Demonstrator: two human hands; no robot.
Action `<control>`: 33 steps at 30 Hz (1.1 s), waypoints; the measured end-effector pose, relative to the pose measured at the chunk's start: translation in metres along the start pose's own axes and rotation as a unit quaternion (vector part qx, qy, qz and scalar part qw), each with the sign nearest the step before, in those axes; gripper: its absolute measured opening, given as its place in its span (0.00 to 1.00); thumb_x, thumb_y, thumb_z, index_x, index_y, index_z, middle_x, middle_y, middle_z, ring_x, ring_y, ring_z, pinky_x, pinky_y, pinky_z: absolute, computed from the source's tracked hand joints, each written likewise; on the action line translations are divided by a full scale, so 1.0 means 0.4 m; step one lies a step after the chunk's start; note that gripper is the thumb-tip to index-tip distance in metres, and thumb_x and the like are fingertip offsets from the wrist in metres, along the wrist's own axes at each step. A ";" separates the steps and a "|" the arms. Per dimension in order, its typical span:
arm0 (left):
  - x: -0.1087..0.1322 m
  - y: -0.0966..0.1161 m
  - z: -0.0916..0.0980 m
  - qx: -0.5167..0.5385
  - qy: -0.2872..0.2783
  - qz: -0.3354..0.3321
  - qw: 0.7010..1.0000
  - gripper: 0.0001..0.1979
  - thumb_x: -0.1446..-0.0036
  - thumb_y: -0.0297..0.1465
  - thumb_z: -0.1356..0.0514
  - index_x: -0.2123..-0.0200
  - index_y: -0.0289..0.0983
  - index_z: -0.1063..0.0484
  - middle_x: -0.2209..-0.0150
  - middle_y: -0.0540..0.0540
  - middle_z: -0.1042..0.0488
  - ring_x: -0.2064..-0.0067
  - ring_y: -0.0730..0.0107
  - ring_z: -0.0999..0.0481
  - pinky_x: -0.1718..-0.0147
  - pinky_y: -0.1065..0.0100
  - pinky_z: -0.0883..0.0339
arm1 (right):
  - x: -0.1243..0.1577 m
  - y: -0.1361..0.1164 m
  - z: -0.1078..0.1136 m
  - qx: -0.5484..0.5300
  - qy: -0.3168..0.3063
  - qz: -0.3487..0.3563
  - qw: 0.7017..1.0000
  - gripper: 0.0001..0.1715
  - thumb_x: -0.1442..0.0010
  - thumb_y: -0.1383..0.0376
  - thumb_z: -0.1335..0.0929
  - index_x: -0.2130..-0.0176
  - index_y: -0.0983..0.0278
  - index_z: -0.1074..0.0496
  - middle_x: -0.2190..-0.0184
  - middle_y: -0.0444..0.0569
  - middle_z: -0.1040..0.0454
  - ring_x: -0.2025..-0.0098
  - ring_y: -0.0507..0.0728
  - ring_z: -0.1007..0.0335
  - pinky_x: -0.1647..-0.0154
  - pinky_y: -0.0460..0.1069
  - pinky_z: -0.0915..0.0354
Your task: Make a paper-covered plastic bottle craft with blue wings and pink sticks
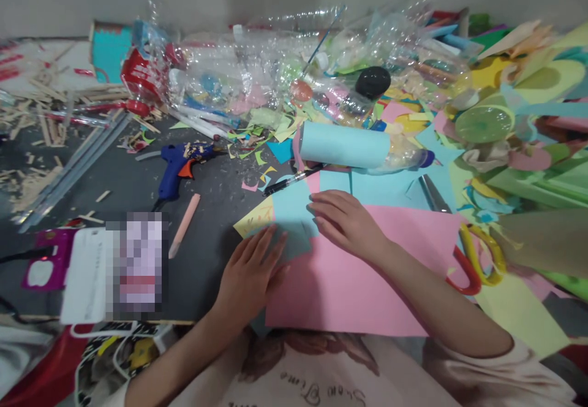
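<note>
My left hand (250, 272) rests with fingers stretched at the lower left edge of a light blue piece of paper (294, 211), its thumb apart. My right hand (346, 222) lies palm down with its fingers out over that piece's right side. Under both is a large pink sheet (367, 290). A yellow paper corner (255, 218) with markings pokes out on the left. Just beyond the hands lie a black pen (289, 181) and a plastic bottle wrapped in light blue paper (344, 144), with a dark blue cap.
A blue glue gun (172, 171) and a peach stick (184, 224) lie left. Scissors with red and yellow handles (482, 254) sit right. Plastic bottles (257, 57), wooden sticks (50, 122) and coloured paper scraps (505, 192) crowd the back and sides. A white power bank-like block (84, 275) is lower left.
</note>
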State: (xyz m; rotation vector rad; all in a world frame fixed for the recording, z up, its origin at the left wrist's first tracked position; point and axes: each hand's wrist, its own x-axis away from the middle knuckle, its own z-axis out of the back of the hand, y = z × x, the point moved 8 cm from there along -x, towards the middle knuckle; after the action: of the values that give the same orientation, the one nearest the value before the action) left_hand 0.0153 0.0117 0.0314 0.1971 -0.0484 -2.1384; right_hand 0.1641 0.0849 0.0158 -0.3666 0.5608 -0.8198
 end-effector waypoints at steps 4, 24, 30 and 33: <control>-0.023 -0.035 -0.022 -0.021 -0.011 -0.002 1.000 0.21 0.34 0.35 0.50 0.42 0.35 0.32 0.42 0.33 0.30 0.42 0.52 0.29 0.47 0.55 0.32 | 0.001 0.002 -0.002 -0.006 -0.007 -0.007 1.000 0.15 0.33 0.63 0.39 0.51 0.60 0.27 0.51 0.55 0.22 0.48 0.62 0.26 0.48 0.61 0.29; -0.072 -0.075 -0.045 -0.004 -0.023 0.018 1.000 0.23 0.34 0.34 0.50 0.37 0.37 0.39 0.40 0.36 0.32 0.38 0.54 0.33 0.41 0.54 0.40 | -0.008 0.005 0.018 -0.015 0.032 -0.020 0.999 0.13 0.34 0.66 0.39 0.53 0.60 0.27 0.56 0.53 0.20 0.54 0.61 0.25 0.52 0.60 0.30; -0.092 -0.090 -0.051 -0.027 -0.025 0.026 0.999 0.22 0.34 0.32 0.50 0.38 0.36 0.39 0.39 0.35 0.33 0.38 0.53 0.33 0.42 0.52 0.39 | 0.000 0.003 0.006 0.005 0.021 -0.004 1.000 0.13 0.34 0.65 0.37 0.52 0.61 0.28 0.53 0.55 0.21 0.50 0.62 0.25 0.50 0.61 0.29; -0.117 -0.098 -0.038 -0.030 -0.033 0.022 0.999 0.21 0.34 0.33 0.51 0.40 0.35 0.36 0.41 0.35 0.31 0.40 0.52 0.31 0.44 0.54 0.36 | 0.001 0.000 0.001 0.009 0.016 0.009 1.000 0.13 0.35 0.65 0.36 0.52 0.63 0.28 0.52 0.56 0.21 0.49 0.63 0.26 0.49 0.62 0.29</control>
State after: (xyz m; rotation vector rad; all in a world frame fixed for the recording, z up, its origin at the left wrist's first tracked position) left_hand 0.0100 0.0729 0.0179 0.0895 -0.0265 -2.0989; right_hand 0.1648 0.0846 0.0160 -0.3319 0.5846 -0.8151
